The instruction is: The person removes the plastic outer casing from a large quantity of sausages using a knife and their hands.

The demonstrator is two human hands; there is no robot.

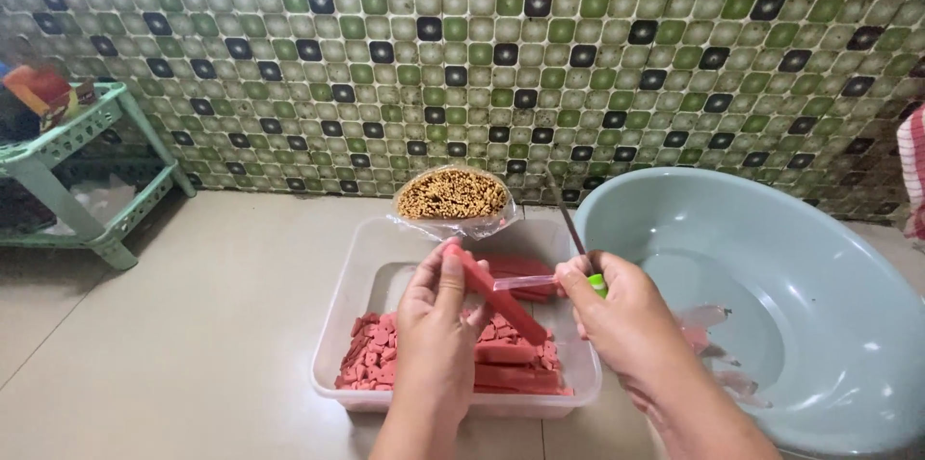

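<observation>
While a red sausage (501,304) is gripped by the left hand (436,325) above the clear tub (332,325), its plastic casing (525,281) and a knife (570,229) are clenched in the right hand (626,320).

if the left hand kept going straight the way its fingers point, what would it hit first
Probably the bundle of wooden skewers at the far edge of the clear tub; the left hand, holding a red sausage, points that way, though depth is unclear.

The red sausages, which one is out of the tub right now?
The long one held in the left hand: this sausage is lifted at a slant above the clear tub, while the other sausages lie flat inside it.
</observation>
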